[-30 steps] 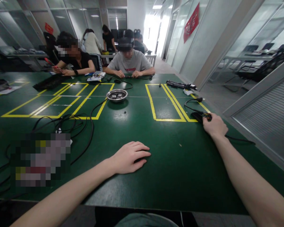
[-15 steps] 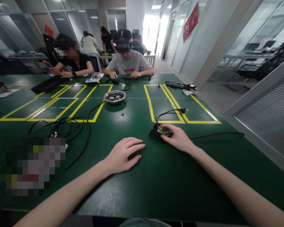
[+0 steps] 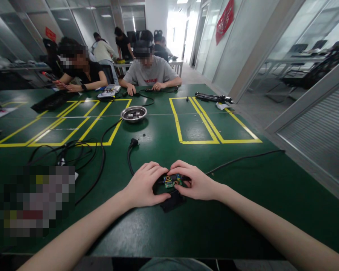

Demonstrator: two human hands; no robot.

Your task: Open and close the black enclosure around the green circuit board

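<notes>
A small green circuit board [image 3: 168, 185] with copper-ringed coils lies low over the table in front of me. My right hand [image 3: 199, 181] grips its right side between thumb and fingers. Around the left end curls my left hand [image 3: 145, 185], fingertips at the board's upper edge and thumb by a black casing piece [image 3: 172, 202] just below. A black cable with a plug [image 3: 133, 142] runs out from behind my left hand. On the right, another black cable [image 3: 243, 159] leads away from the board. The fingers partly hide both board ends.
A metal bowl [image 3: 133, 114] with small metal parts stands ahead. Coiled black cables [image 3: 81, 148] and a blurred-out object [image 3: 36, 203] lie at left. Yellow tape [image 3: 199, 142] marks the green table [image 3: 214, 233]. A black folded stand [image 3: 211, 98] lies far right. Two people sit opposite.
My right hand has brought the board and casing left and nearer to me. My left hand has come to the board's left end. The plug has swung over to the left.
</notes>
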